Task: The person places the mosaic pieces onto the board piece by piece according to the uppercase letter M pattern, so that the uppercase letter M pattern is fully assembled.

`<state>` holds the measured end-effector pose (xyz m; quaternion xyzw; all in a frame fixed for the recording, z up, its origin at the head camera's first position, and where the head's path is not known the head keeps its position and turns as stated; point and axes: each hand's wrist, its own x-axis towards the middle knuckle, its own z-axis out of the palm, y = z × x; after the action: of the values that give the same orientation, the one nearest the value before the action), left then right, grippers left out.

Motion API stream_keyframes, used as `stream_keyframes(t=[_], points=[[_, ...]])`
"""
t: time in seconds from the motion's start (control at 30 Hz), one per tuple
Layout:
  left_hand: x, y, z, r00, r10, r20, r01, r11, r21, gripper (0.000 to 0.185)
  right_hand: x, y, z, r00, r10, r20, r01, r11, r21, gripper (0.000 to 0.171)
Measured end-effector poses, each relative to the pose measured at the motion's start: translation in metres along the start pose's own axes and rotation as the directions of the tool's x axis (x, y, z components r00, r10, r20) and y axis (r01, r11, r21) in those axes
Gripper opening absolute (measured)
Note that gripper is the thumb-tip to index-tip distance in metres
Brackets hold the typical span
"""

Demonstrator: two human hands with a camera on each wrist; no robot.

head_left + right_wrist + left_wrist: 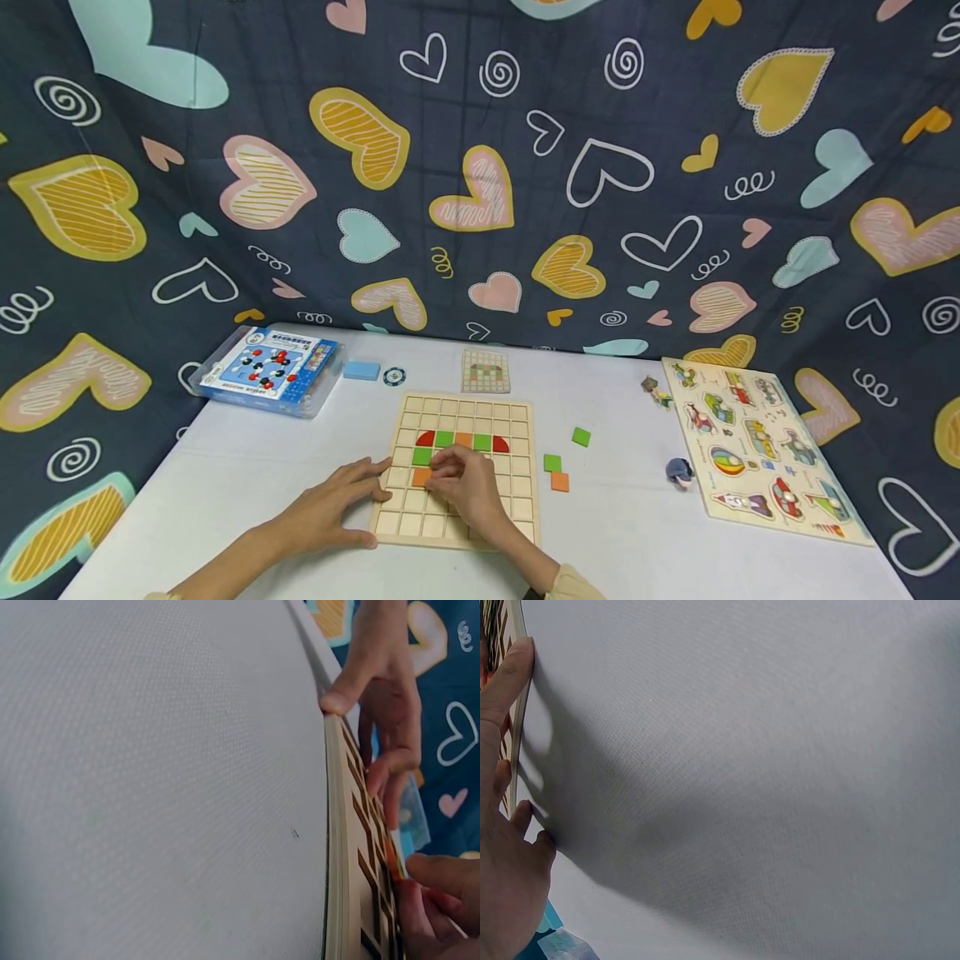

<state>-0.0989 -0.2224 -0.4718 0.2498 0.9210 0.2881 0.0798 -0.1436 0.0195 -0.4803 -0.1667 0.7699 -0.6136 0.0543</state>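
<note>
A wooden grid board (pixel 517 500) lies on the white table. It holds a row of red, green and orange tiles (pixel 463 441), with a green tile (pixel 422 456) and an orange tile (pixel 421 477) below the row. My right hand (pixel 463 482) lies over the board's middle, its curled fingertips pinching the orange tile. In the right wrist view those fingertips (pixel 439 874) sit at the orange piece on the board (pixel 341 847). My left hand (pixel 335 507) rests flat at the board's left edge, fingers straight. The left wrist view has its thumb (pixel 508 679) against that edge.
Two green tiles (pixel 581 436) (pixel 552 463) and an orange one (pixel 559 482) lie loose right of the board. A pattern card (pixel 485 371) sits behind it. A blue boxed game (pixel 266 371), blue block (pixel 362 370) and a chip (pixel 393 377) are back left. An animal peg puzzle (pixel 757 446) lies right.
</note>
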Motion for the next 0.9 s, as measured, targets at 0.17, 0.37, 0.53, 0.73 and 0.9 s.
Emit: stream_keyframes(t=[0.17, 0.37, 0.53, 0.73, 0.9], points=[[0.001, -0.001, 0.0, 1.0, 0.007, -0.002, -0.007, 1.0, 0.007, 0.048, 0.001, -0.002, 0.001, 1.0, -0.015, 0.01, 0.015, 1.0, 0.016, 0.021], [0.002, -0.001, 0.0, 1.0, 0.009, -0.002, -0.009, 1.0, 0.004, 0.048, -0.002, -0.006, -0.007, 1.0, 0.022, 0.018, -0.023, 0.998, 0.058, 0.02], [0.001, -0.001, 0.0, 1.0, 0.012, -0.009, -0.012, 1.0, 0.003, 0.048, -0.008, -0.005, -0.032, 0.999, 0.046, -0.006, -0.046, 0.998, 0.038, 0.022], [0.0, 0.0, 0.0, 1.0, 0.01, -0.013, -0.01, 1.0, 0.009, 0.048, -0.016, 0.002, -0.078, 0.997, 0.05, -0.062, -0.053, 0.997, -0.058, 0.022], [0.0, 0.002, 0.0, 1.0, 0.009, -0.014, -0.009, 1.0, 0.012, 0.048, -0.022, 0.01, -0.119, 0.975, 0.1, -0.201, -0.126, 0.984, -0.124, 0.02]])
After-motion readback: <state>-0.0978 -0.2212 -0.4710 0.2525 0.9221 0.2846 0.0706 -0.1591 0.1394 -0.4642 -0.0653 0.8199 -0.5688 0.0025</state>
